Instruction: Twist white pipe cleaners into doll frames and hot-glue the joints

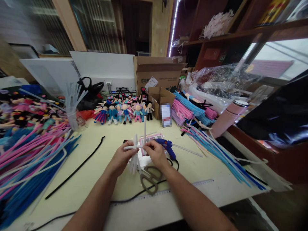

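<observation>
Between my two hands is a cluster of white pipe cleaners (135,141), some pointing up and others hanging down. My left hand (122,157) pinches the cluster from the left side. On the other side, my right hand (154,152) closes its fingertips on a white stem close to the crossing. Below them lie scissors (148,183) with grey-brown handles, their blades partly hidden. A blue glue gun (167,148) with a clear glue stick in its back rests just past my right hand. Under the hands, a pink-edged printed card (154,138) is partly covered.
A black pipe cleaner (75,168) lies left of my arms. Bundles of coloured pipe cleaners (36,170) spread at left, more (216,150) at right. Several small dolls (125,112) stand at the back beside a cardboard box (157,96). A ruler (203,182) and pink flask (228,118) are rightward.
</observation>
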The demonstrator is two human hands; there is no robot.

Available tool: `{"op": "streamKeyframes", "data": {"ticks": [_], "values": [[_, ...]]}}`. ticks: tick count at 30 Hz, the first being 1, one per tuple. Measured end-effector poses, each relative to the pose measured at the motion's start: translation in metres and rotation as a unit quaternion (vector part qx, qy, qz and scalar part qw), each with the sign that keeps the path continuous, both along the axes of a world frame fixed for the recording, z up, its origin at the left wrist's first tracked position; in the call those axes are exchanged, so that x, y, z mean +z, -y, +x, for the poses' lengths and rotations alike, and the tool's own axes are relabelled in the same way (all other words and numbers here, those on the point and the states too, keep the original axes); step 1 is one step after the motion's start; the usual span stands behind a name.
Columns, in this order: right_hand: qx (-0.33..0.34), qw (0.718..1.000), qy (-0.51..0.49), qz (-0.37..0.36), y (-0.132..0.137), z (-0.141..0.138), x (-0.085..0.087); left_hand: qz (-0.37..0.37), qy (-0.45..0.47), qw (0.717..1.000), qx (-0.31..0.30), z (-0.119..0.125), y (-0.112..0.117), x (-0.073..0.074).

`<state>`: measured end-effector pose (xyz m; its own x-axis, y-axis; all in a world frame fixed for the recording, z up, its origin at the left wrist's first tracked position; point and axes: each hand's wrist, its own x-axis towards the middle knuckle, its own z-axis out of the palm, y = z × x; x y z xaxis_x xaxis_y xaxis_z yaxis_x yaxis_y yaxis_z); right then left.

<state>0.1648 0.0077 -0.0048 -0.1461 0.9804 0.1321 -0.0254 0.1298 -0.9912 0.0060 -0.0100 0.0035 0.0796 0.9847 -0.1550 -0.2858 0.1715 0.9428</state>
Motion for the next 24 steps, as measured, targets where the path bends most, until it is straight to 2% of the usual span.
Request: {"op": "streamKeyframes", "data": {"ticks": [4,14,17,20,22,24], "values": [[0.009,1.0,0.014,0.0,0.001,0.0,0.002,0.031,-0.049,0.998,0.014,-0.007,-0.003,-0.002],[0.067,0.99,-0.064,-0.107,-0.002,-0.002,-0.002,0.087,-0.136,0.987,0.003,-0.011,0.001,0.003],[0.071,0.988,-0.084,-0.104,-0.002,-0.002,-0.004,0.085,-0.155,0.984,0.008,-0.009,0.003,0.004],[0.051,0.993,-0.077,-0.072,-0.001,0.0,-0.002,0.08,-0.155,0.985,0.009,-0.006,0.003,0.006],[0.024,0.998,-0.053,-0.04,-0.001,0.003,0.0,0.095,-0.153,0.982,0.05,-0.004,0.001,0.006],[-0.011,1.0,-0.02,0.002,-0.001,0.007,0.002,0.111,-0.166,0.971,0.129,-0.004,-0.001,0.004]]}}
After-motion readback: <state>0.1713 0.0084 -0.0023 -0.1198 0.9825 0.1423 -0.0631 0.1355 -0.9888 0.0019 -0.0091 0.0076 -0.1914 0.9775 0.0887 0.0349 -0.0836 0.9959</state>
